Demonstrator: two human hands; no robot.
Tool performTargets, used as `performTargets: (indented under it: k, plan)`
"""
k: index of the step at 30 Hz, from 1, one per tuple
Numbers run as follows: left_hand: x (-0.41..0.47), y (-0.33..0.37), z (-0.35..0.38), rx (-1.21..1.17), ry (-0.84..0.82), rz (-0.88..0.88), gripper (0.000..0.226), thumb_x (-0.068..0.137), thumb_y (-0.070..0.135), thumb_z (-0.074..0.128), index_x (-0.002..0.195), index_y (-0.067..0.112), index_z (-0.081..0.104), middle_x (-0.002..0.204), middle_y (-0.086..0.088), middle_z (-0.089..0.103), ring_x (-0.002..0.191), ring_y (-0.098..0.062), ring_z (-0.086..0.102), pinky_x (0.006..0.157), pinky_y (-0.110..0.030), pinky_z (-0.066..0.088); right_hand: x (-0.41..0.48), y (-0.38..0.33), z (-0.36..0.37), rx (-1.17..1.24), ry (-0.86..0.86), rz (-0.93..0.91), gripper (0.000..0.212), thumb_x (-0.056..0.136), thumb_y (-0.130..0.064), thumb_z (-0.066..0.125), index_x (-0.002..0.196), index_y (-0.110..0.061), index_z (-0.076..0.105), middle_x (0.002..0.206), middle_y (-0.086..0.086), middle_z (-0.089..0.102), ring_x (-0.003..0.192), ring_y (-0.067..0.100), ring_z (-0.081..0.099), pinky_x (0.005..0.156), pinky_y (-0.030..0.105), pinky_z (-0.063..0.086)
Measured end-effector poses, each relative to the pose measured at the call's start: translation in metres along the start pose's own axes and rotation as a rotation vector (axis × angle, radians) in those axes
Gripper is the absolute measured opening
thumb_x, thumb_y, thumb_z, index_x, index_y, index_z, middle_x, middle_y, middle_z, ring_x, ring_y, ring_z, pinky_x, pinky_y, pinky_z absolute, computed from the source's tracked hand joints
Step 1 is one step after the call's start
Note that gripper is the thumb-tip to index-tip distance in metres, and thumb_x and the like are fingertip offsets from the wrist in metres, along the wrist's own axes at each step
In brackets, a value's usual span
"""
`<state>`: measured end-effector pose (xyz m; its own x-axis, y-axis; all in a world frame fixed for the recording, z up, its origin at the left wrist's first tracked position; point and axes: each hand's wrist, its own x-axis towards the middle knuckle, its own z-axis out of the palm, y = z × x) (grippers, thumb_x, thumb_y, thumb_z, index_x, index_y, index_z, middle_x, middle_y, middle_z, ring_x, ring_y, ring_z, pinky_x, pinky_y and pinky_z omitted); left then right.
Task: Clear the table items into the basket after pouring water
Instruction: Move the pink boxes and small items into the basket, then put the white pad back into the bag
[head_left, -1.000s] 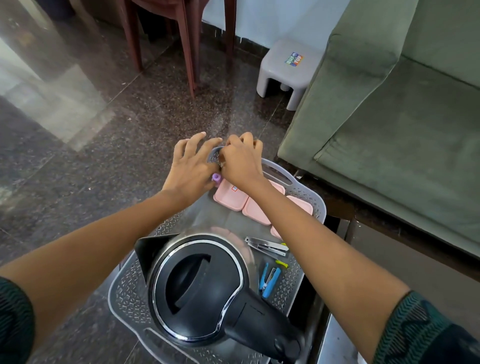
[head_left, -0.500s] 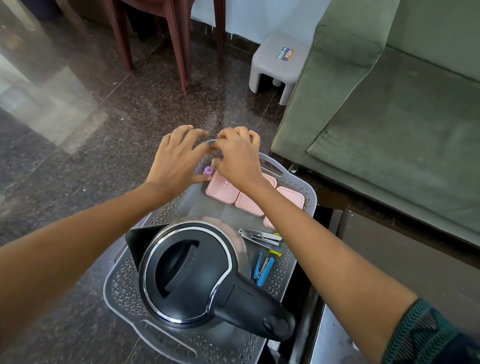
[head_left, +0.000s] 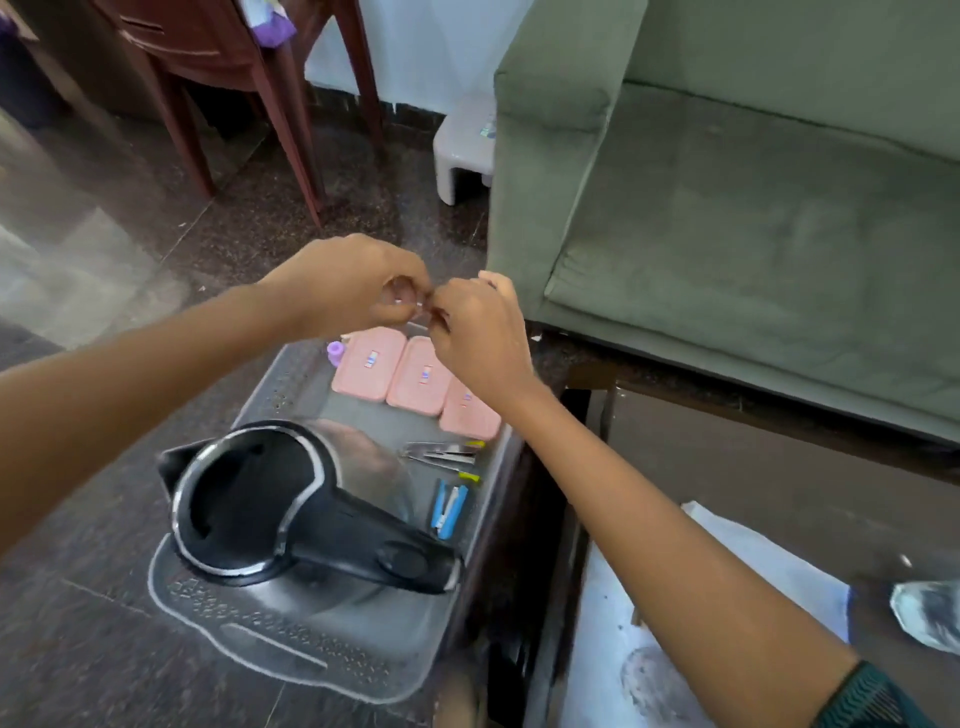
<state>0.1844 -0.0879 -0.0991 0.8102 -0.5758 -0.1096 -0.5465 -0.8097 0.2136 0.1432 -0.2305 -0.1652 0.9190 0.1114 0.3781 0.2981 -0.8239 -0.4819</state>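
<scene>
Glass (head_left: 401, 295) — between both hands' fingertips (head_left: 423, 306)

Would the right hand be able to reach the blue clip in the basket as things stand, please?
Probably yes. The blue clip lies uncovered beside the kettle, with open space above it. But the right hand is pinching something small together with the left hand, so it would need freeing first.

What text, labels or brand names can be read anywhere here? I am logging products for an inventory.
None can be read.
Pink boxes in the basket: each bears a small sticker, too small and blurred to read.
Grey stool: a coloured sticker, blurred.
Kettle: no marking shows.
</scene>
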Motion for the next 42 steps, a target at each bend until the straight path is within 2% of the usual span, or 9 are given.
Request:
performTargets:
  k: [11, 17, 21, 24, 27, 30, 32, 39, 42]
  plan:
    - [0.056, 0.201, 0.041, -0.100, -0.241, 0.160, 0.019, 0.085, 0.019, 0.058, 0.099, 0.026, 0.069, 0.085, 0.006, 0.067, 0.085, -0.016, 0.064, 0.082, -0.031, 0.050, -0.200, 0.113, -0.136, 0.179, 0.077, 0.400, 0.010, 0.073, -0.007, 0.059, 0.075, -0.012, 0.068, 0.076, 0.002, 0.072, 0.070, 0.024, 0.065, 0.068, 0.036, 0.051]
    - [0.057, 0.308, 0.129, -0.288, -0.388, 0.133, 0.018, 0.087, 0.017, 0.058, 0.101, 0.021, 0.069, 0.077, 0.012, 0.062, 0.077, -0.010, 0.060, 0.067, -0.010, 0.042, -0.359, 0.162, -0.162, 0.364, 0.087, 0.960, 0.015, 0.077, -0.013, 0.058, 0.068, -0.022, 0.065, 0.074, -0.010, 0.068, 0.071, 0.009, 0.062, 0.069, 0.026, 0.050]
    - [0.023, 0.356, 0.209, -0.478, -0.500, 0.009, 0.023, 0.089, 0.011, 0.055, 0.107, 0.016, 0.068, 0.103, 0.003, 0.066, 0.090, -0.011, 0.060, 0.084, -0.023, 0.046, -0.429, 0.178, -0.168, 0.431, 0.376, 1.456, 0.023, 0.082, 0.003, 0.058, 0.079, -0.020, 0.064, 0.079, -0.004, 0.065, 0.068, 0.006, 0.060, 0.064, 0.021, 0.048]
    - [-0.008, 0.377, 0.265, -0.454, -0.619, -0.016, 0.030, 0.089, 0.011, 0.055, 0.117, 0.017, 0.062, 0.125, -0.001, 0.057, 0.115, -0.016, 0.053, 0.100, -0.025, 0.040, -0.455, 0.190, -0.155, 0.493, 0.239, 1.676, 0.018, 0.086, -0.011, 0.058, 0.103, -0.007, 0.061, 0.095, 0.011, 0.067, 0.088, 0.025, 0.061, 0.080, 0.034, 0.048]
    - [-0.030, 0.389, 0.294, -0.464, -0.647, -0.075, 0.041, 0.085, 0.007, 0.057, 0.126, 0.015, 0.054, 0.129, -0.006, 0.048, 0.119, -0.019, 0.048, 0.103, -0.026, 0.038, -0.452, 0.195, -0.145, 0.611, 0.117, 1.675, 0.028, 0.085, -0.019, 0.061, 0.111, -0.009, 0.055, 0.071, 0.002, 0.065, 0.072, 0.026, 0.065, 0.072, 0.041, 0.053]
    - [-0.038, 0.393, 0.306, -0.561, -0.575, -0.176, 0.053, 0.084, 0.007, 0.061, 0.134, 0.014, 0.043, 0.135, -0.009, 0.040, 0.112, -0.014, 0.044, 0.098, -0.022, 0.039, -0.436, 0.200, -0.145, 0.799, 0.155, 1.711, 0.020, 0.083, -0.012, 0.063, 0.100, -0.013, 0.052, 0.061, 0.003, 0.058, 0.045, 0.018, 0.054, 0.043, 0.028, 0.045]
    - [-0.036, 0.394, 0.309, -0.608, -0.546, -0.241, 0.054, 0.085, 0.007, 0.059, 0.136, 0.014, 0.041, 0.139, -0.008, 0.038, 0.116, -0.014, 0.043, 0.102, -0.026, 0.040, -0.429, 0.205, -0.150, 0.868, 0.182, 1.695, 0.016, 0.081, -0.005, 0.061, 0.096, -0.009, 0.057, 0.060, 0.004, 0.057, 0.042, 0.014, 0.050, 0.039, 0.022, 0.040]
    - [-0.001, 0.402, 0.273, -0.873, -0.072, -0.405, 0.069, 0.083, -0.008, 0.053, 0.143, 0.017, 0.030, 0.143, -0.008, 0.039, 0.127, -0.024, 0.044, 0.107, -0.041, 0.038, -0.398, 0.212, -0.210, 0.865, 0.143, 1.199, 0.020, 0.074, -0.004, 0.057, 0.061, -0.019, 0.060, 0.064, 0.001, 0.046, 0.059, 0.008, 0.039, 0.058, 0.021, 0.033]
    - [0.015, 0.397, 0.254, -1.048, -0.036, -0.424, 0.081, 0.071, 0.004, 0.058, 0.141, 0.032, 0.029, 0.139, 0.002, 0.042, 0.129, -0.022, 0.042, 0.108, -0.045, 0.037, -0.375, 0.219, -0.250, 0.816, -0.004, 0.938, 0.013, 0.067, -0.015, 0.053, 0.063, -0.026, 0.058, 0.076, -0.007, 0.056, 0.070, 0.000, 0.051, 0.068, 0.012, 0.038]
